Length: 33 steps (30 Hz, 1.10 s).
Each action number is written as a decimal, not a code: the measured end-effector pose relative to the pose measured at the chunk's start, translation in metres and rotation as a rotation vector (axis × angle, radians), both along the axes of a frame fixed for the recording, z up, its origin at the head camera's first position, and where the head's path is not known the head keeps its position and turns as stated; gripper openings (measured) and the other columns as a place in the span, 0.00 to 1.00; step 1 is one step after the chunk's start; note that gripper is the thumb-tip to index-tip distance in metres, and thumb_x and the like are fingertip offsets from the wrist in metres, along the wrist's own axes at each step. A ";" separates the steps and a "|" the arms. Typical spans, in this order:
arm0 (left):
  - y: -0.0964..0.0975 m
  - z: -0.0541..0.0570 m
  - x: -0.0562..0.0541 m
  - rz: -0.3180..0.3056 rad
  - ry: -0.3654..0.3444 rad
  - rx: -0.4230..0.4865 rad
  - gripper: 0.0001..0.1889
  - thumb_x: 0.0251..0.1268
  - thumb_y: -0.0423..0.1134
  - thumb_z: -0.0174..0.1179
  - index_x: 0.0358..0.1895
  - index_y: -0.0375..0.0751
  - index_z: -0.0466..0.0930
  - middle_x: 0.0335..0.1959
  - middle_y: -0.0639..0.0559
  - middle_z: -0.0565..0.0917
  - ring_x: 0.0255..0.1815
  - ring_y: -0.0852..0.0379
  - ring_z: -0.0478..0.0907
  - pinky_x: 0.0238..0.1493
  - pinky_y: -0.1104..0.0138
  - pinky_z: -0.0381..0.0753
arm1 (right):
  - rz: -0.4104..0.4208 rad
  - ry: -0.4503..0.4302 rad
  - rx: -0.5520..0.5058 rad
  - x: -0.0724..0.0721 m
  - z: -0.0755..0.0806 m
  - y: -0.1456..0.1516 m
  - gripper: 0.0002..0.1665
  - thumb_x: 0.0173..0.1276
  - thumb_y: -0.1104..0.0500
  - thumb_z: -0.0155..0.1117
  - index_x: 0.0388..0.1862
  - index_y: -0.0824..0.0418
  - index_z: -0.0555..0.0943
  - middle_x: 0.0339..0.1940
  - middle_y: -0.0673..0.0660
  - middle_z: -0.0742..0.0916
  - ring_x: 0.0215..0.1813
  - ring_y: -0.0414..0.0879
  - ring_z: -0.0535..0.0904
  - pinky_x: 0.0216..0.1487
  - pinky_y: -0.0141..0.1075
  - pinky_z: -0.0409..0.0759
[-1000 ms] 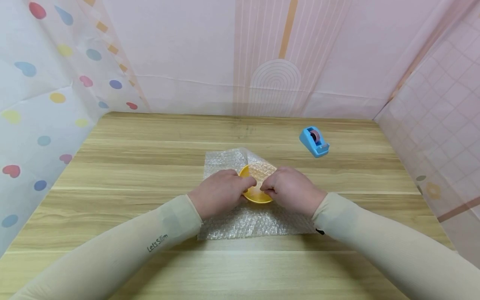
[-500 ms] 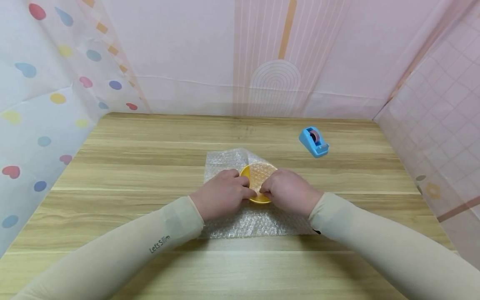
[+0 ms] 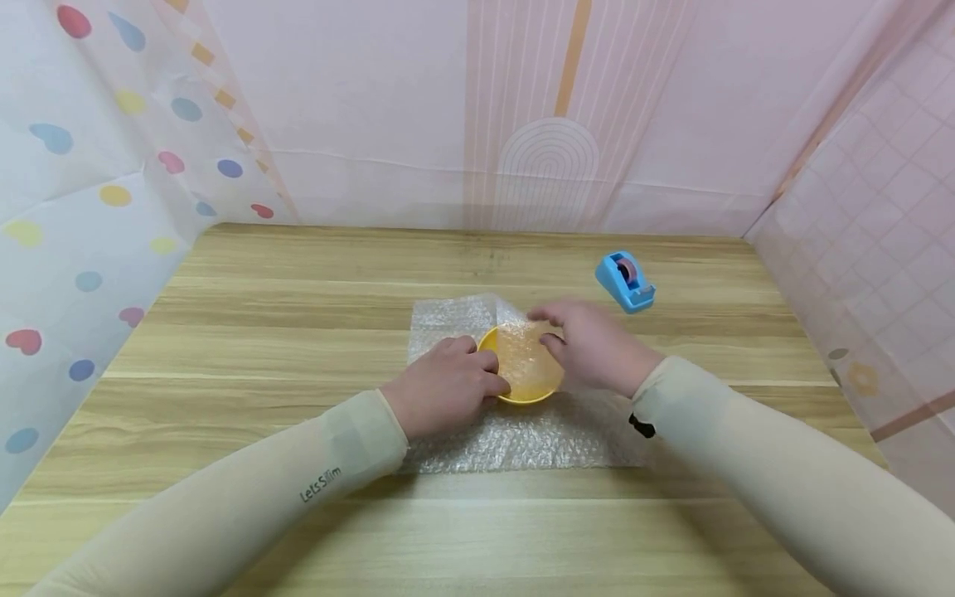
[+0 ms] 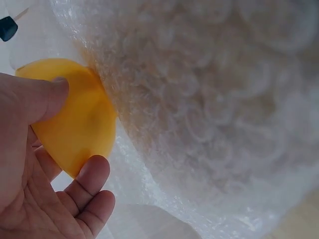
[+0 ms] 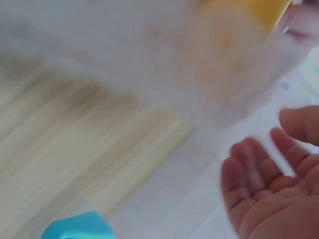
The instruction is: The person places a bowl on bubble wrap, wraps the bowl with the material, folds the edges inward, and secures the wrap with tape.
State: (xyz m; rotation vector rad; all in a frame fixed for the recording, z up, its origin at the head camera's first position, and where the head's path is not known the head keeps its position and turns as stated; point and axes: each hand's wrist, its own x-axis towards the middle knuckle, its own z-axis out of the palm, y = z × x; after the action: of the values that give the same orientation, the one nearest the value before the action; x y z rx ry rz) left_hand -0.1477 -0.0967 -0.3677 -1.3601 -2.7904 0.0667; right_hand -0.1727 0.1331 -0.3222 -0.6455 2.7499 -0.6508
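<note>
Yellow bowl (image 4: 82,119) on bubble wrap (image 3: 507,439), approx. mid-table (image 3: 298,348), w/ wrap flap over much of its opening. L hand (image 3: 448,385) pinches bowl's L edge. R hand (image 3: 597,348), thumb & fingers apart, grips nothing, near bowl's far R edge; can't tell if touching wrap. Blue tape dispenser (image 3: 615,286), back R, holds pinkish tape roll (image 3: 629,270). L sleeve (image 3: 224,506) reads approx. "LetsSlim".

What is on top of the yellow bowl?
Bubble wrap covers most of the yellow bowl, and the left hand grips its uncovered edge. Yellow shows through the wrap; finer detail beneath is hidden.
</note>
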 end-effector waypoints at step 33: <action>-0.003 0.007 -0.001 0.008 -0.071 -0.001 0.19 0.76 0.55 0.60 0.62 0.54 0.84 0.56 0.56 0.88 0.53 0.50 0.83 0.59 0.54 0.82 | -0.072 -0.173 0.235 -0.030 -0.028 -0.007 0.33 0.79 0.46 0.62 0.73 0.66 0.73 0.61 0.62 0.88 0.54 0.52 0.85 0.68 0.52 0.81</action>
State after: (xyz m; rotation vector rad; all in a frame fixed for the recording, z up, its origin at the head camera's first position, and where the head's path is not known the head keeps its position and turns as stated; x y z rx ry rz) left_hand -0.1486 -0.0996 -0.3604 -1.3786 -2.8539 0.0201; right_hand -0.2031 0.1264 -0.3505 -0.4184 2.6417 -0.3698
